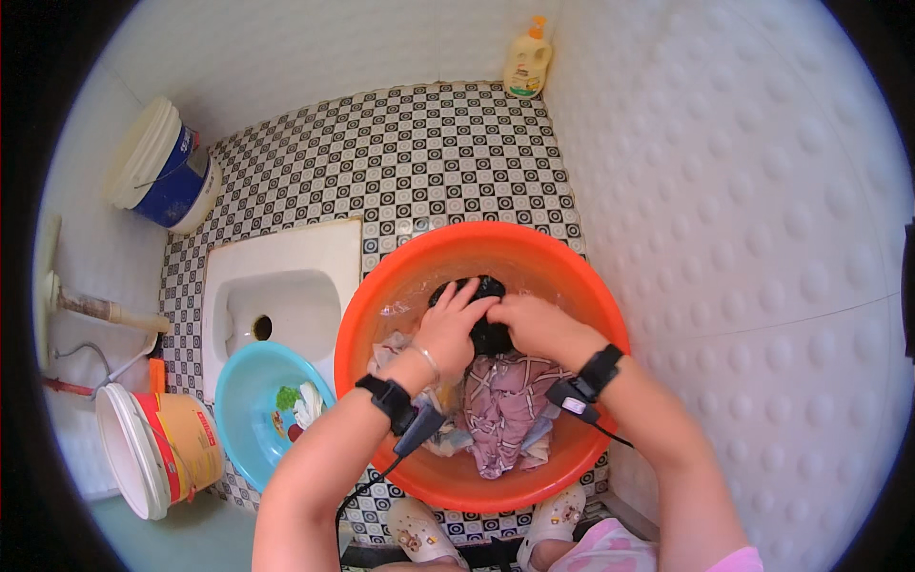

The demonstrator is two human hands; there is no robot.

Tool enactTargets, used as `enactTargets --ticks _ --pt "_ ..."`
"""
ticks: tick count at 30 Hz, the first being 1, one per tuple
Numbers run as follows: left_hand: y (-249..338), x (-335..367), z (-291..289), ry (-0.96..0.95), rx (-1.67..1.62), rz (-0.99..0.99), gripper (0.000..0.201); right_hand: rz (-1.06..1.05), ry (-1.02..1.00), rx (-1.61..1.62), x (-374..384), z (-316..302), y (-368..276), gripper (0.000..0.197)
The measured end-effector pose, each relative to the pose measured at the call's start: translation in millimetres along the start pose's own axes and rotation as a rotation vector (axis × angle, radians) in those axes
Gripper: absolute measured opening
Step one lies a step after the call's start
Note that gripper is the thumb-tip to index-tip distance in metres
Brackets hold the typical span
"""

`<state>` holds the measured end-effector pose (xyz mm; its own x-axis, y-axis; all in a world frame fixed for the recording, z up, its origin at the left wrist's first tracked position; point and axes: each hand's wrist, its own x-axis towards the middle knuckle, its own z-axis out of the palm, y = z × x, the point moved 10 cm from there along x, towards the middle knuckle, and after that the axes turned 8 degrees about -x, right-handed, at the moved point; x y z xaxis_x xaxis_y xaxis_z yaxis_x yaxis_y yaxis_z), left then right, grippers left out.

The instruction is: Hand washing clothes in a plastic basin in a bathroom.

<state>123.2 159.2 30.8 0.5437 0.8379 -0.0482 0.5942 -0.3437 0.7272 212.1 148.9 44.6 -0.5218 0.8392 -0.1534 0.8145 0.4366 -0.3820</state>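
A wide orange basin (pixel 596 286) stands before me with wet clothes and some water in it. My left hand (pixel 448 329) lies over a black wet cloth (pixel 491 338), fingers stretched and apart. Beside it, my right hand (pixel 538 329) is closed at the cloth's right side, its fingertips pinching the black fabric. The exact grip is partly hidden. A mauve garment with pale crossing lines (pixel 505 410) lies nearer to me. Paler clothes (pixel 448 440) are bunched at its left, partly covered by my left wrist. Both wrists wear black straps with small devices and cables.
Left of the basin, a light blue basin (pixel 233 400) holds small items beside a white squat toilet (pixel 348 248). A blue-and-white bucket (pixel 176 181), a yellow-and-red bucket (pixel 181 443) and pipes (pixel 105 310) line the left wall. A pump bottle (pixel 527 67) stands in the far corner.
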Motion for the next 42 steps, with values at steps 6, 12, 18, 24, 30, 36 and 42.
enactTargets --ticks 6,12,18,24,30,36,42 --pt "4.5 24.9 -17.4 -0.23 -0.202 0.044 0.044 -0.24 0.348 0.139 -23.5 -158.3 -73.6 0.029" --pt "38.5 -2.0 -126.6 0.087 -0.384 -0.111 0.028 -0.11 0.823 0.126 -68.7 -233.1 -52.9 0.016" --pt "26.7 -19.0 -138.4 0.235 0.115 0.098 0.017 0.19 0.462 -0.306 -42.5 -138.1 12.7 0.022" --pt "-37.7 -28.0 -50.6 -0.065 0.463 -0.124 0.037 0.2 -0.064 -0.152 -7.9 16.7 65.6 0.039" --pt "-77.6 -51.8 32.4 -0.383 0.36 -0.19 0.041 0.339 -0.505 -0.188 -23.3 102.5 94.8 0.062" --pt "-59.2 -57.2 43.3 -0.541 0.483 -0.173 0.04 0.385 -0.444 0.135 -32.1 76.8 98.0 0.056" --pt "-12.5 -54.1 -94.2 -0.083 0.202 -0.077 0.031 0.187 0.074 0.509 -16.2 -72.1 37.3 0.02"
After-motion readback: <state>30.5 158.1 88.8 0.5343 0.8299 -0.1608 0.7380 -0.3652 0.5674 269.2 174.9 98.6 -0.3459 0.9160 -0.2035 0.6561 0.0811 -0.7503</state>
